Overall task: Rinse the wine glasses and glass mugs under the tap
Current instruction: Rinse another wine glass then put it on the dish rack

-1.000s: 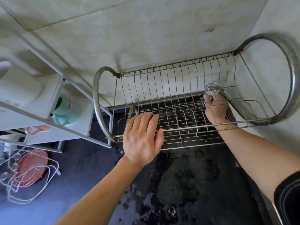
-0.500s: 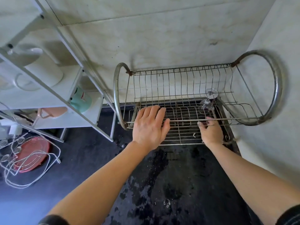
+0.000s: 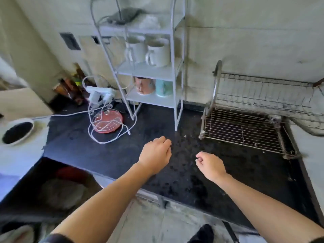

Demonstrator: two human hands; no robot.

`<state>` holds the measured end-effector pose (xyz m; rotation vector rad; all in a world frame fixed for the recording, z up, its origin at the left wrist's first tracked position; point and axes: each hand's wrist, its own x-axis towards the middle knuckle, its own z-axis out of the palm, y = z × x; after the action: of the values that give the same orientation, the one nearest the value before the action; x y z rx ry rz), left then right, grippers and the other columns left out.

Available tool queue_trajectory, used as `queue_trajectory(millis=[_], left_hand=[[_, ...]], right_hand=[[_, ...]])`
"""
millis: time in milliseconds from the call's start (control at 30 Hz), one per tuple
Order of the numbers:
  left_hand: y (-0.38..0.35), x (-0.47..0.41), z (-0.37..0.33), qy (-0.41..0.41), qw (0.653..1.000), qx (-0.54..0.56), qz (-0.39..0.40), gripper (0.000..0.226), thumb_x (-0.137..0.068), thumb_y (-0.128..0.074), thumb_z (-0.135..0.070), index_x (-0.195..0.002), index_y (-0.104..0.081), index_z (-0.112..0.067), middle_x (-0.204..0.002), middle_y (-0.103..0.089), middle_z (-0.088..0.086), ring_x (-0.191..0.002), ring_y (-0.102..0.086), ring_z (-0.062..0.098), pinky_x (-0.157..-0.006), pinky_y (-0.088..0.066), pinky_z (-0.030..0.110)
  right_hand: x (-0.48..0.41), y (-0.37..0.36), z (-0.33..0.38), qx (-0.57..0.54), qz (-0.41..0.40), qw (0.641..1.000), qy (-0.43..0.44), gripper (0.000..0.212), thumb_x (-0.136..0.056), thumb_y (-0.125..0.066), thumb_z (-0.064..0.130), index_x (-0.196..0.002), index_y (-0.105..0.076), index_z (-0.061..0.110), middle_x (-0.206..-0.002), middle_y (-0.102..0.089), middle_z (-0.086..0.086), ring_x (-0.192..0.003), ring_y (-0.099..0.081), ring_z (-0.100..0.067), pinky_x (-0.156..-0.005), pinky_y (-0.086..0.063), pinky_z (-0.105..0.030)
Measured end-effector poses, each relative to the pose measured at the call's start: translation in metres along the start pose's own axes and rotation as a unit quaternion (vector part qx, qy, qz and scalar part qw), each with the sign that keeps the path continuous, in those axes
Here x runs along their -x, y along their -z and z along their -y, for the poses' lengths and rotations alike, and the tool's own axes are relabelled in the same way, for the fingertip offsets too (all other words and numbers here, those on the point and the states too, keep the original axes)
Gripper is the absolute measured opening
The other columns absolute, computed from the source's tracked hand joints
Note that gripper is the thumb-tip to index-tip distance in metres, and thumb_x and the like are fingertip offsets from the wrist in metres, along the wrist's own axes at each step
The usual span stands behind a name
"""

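Now both sets of fingers hang loosely curled and empty. The left hand [image 3: 155, 155] has come off the rack rail, and the right hand [image 3: 211, 165] has released the wine glass [image 3: 274, 120], now a blurred glint in the dish rack [image 3: 245, 130] well beyond them to the right. That glass looks finished, so another is probably next. Under the fingers lies a wet black desk [image 3: 105, 155]. Farther beyond stands a white shelf [image 3: 140, 71] of mugs [image 3: 158, 52], and to their near left is a dark basin [image 3: 31, 181].

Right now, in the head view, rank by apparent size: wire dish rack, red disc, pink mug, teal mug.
Largest: wire dish rack, though cropped at right.
Then: red disc.
Smallest: pink mug and teal mug, alike, unranked.
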<state>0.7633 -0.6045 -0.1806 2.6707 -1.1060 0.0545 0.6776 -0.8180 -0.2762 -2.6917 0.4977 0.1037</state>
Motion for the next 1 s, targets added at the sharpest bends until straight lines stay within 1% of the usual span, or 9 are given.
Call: queue_trajectory(millis=[167,233,300,400,500,633,733,833,1000], left_hand=[[0.023,0.139,0.098,0.143,0.987,-0.046,0.049,0.019,-0.093,-0.043,-0.024,-0.096,-0.057,-0.011,-0.096,-0.061,0.008,-0.091,-0.06,0.032,-0.066,-0.043,0.038],[0.034,0.19,0.13,0.206,0.975,-0.061,0.061,0.017,-0.093,-0.042,-0.025,-0.095,-0.054,-0.013,-0.097,-0.061,0.005,-0.092,-0.059,0.03,-0.065,-0.04,0.036],[0.044,0.234,0.159,0.266,0.961,-0.061,0.052,0.014,-0.092,-0.041,-0.024,-0.091,-0.052,-0.015,-0.094,-0.06,0.003,-0.091,-0.06,0.028,-0.062,-0.036,0.035],[0.059,0.287,0.195,0.34,0.937,-0.071,0.033,0.017,-0.092,-0.039,-0.026,-0.093,-0.053,-0.017,-0.095,-0.06,0.002,-0.091,-0.06,0.026,-0.061,-0.033,0.033],[0.072,0.334,0.231,0.399,0.913,-0.078,0.02,0.019,-0.093,-0.039,-0.028,-0.097,-0.053,-0.016,-0.101,-0.06,0.003,-0.096,-0.06,0.028,-0.065,-0.039,0.035],[0.083,0.385,0.287,0.473,0.879,-0.063,0.009,0.02,-0.093,-0.04,-0.03,-0.099,-0.052,-0.016,-0.102,-0.059,0.004,-0.097,-0.06,0.029,-0.071,-0.045,0.039],[0.095,0.415,0.332,0.533,0.845,-0.047,-0.002,0.021,-0.093,-0.04,-0.031,-0.101,-0.054,-0.017,-0.103,-0.06,0.004,-0.099,-0.061,0.028,-0.075,-0.047,0.039],[0.11,0.447,0.369,0.593,0.804,-0.037,-0.014,0.024,-0.093,-0.04,-0.032,-0.105,-0.056,-0.019,-0.106,-0.061,0.003,-0.101,-0.06,0.028,-0.079,-0.047,0.038],[0.13,0.51,0.404,0.684,0.728,-0.028,-0.034,0.021,-0.092,-0.041,-0.031,-0.103,-0.054,-0.018,-0.106,-0.061,0.002,-0.103,-0.06,0.026,-0.078,-0.045,0.036]], right_hand=[[0.027,-0.05,0.131,0.012,0.038,0.988,0.148,0.022,-0.095,-0.051,0.033,-0.11,-0.063,0.022,-0.104,-0.067,0.007,-0.095,-0.063,-0.018,-0.075,-0.047,-0.03],[0.035,-0.067,0.182,0.018,0.056,0.978,0.201,0.022,-0.094,-0.05,0.035,-0.109,-0.063,0.022,-0.105,-0.066,0.007,-0.094,-0.062,-0.019,-0.075,-0.047,-0.03],[0.039,-0.081,0.231,0.023,0.074,0.964,0.252,0.023,-0.094,-0.05,0.035,-0.108,-0.062,0.023,-0.106,-0.066,0.007,-0.094,-0.062,-0.02,-0.076,-0.048,-0.03],[0.041,-0.102,0.301,0.044,0.103,0.942,0.317,0.021,-0.094,-0.05,0.035,-0.106,-0.061,0.022,-0.104,-0.065,0.006,-0.092,-0.062,-0.02,-0.075,-0.046,-0.03],[0.039,-0.126,0.369,0.059,0.123,0.922,0.363,0.024,-0.091,-0.05,0.033,-0.108,-0.063,0.021,-0.106,-0.066,0.005,-0.096,-0.062,-0.023,-0.077,-0.045,-0.032],[0.034,-0.162,0.463,0.06,0.151,0.887,0.431,0.024,-0.09,-0.053,0.038,-0.107,-0.064,0.025,-0.102,-0.067,0.005,-0.098,-0.062,-0.021,-0.078,-0.045,-0.032],[0.029,-0.19,0.532,0.054,0.172,0.859,0.48,0.025,-0.091,-0.053,0.04,-0.109,-0.063,0.027,-0.104,-0.066,0.007,-0.101,-0.062,-0.018,-0.076,-0.044,-0.029],[0.029,-0.214,0.6,0.056,0.198,0.828,0.522,0.027,-0.091,-0.053,0.041,-0.11,-0.064,0.027,-0.104,-0.068,0.007,-0.098,-0.063,-0.018,-0.077,-0.046,-0.029],[0.048,-0.252,0.71,0.069,0.228,0.769,0.592,0.024,-0.089,-0.052,0.041,-0.1,-0.065,0.024,-0.1,-0.069,0.004,-0.092,-0.065,-0.021,-0.077,-0.051,-0.032]])
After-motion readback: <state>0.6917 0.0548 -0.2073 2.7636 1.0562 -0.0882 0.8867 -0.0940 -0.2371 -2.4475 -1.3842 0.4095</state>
